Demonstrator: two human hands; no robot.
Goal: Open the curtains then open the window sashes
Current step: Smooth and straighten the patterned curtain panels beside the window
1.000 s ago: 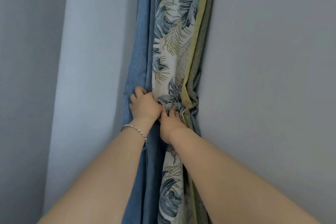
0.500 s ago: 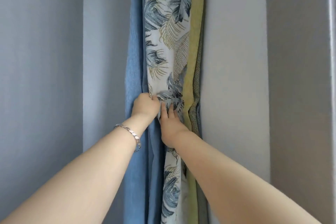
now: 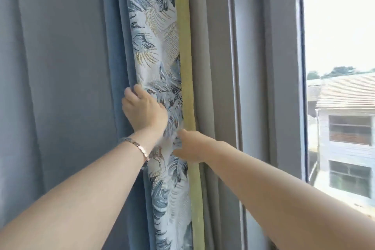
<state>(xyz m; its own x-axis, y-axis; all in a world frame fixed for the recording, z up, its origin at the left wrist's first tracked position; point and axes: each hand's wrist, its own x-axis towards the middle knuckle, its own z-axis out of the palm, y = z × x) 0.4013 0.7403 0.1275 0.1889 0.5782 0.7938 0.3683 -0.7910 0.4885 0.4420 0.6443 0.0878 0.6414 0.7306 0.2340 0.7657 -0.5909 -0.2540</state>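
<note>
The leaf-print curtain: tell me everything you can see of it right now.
The leaf-print curtain is gathered into a narrow upright bundle left of the window frame. Its woven-looking white fabric carries blue-grey and gold leaves, with a yellow-green band down its right edge and plain blue cloth on its left. The left hand presses its left side; the right hand touches it lower, at the band.

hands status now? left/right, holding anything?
Left hand: closed on the gathered leaf-print curtain.
Right hand: against the same curtain lower down; motion-blurred, grip cannot be told.
</note>
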